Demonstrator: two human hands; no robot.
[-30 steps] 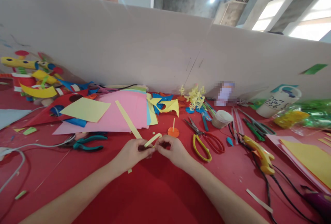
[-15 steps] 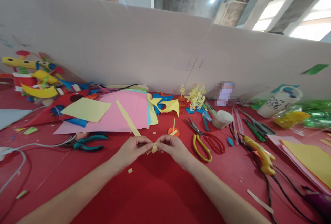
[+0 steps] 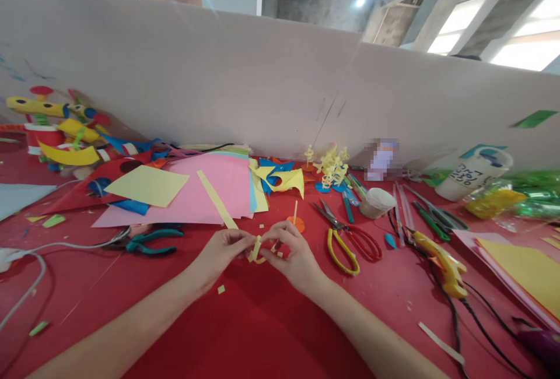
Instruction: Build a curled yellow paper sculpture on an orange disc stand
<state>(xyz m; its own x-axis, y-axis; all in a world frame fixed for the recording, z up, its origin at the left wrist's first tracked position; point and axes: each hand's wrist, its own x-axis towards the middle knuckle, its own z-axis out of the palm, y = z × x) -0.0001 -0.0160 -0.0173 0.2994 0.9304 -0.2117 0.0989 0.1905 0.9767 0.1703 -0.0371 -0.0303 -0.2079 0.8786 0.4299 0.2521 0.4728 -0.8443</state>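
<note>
My left hand (image 3: 228, 252) is closed, pinching a small pale-yellow paper strip (image 3: 255, 252) between thumb and fingers. The strip is bent into a curl whose lower end reaches toward the other hand. At the curl's right side is my right hand (image 3: 297, 256), its thumb and forefinger parted, fingertips close to or touching the paper. Just behind this hand lies an orange paper disc (image 3: 299, 223) with a thin yellow stick (image 3: 295, 211) standing on it; the hand covers part of the disc. A longer yellow strip (image 3: 216, 199) lies behind my left hand.
Teal-handled pliers (image 3: 153, 240) lie left, with coloured sheets (image 3: 205, 183) behind. Right are scissors (image 3: 343, 233) with yellow and red handles, a lidded tub (image 3: 376, 202) and a yellow glue gun (image 3: 441, 262) with its cord. Small yellow paper figures (image 3: 331, 168) stand near the white partition (image 3: 219, 76).
My right thumb and forefinger have parted from their pinch, and the hand has shifted slightly. The yellow paper now shows as an open curl. My left hand keeps its pinch.
</note>
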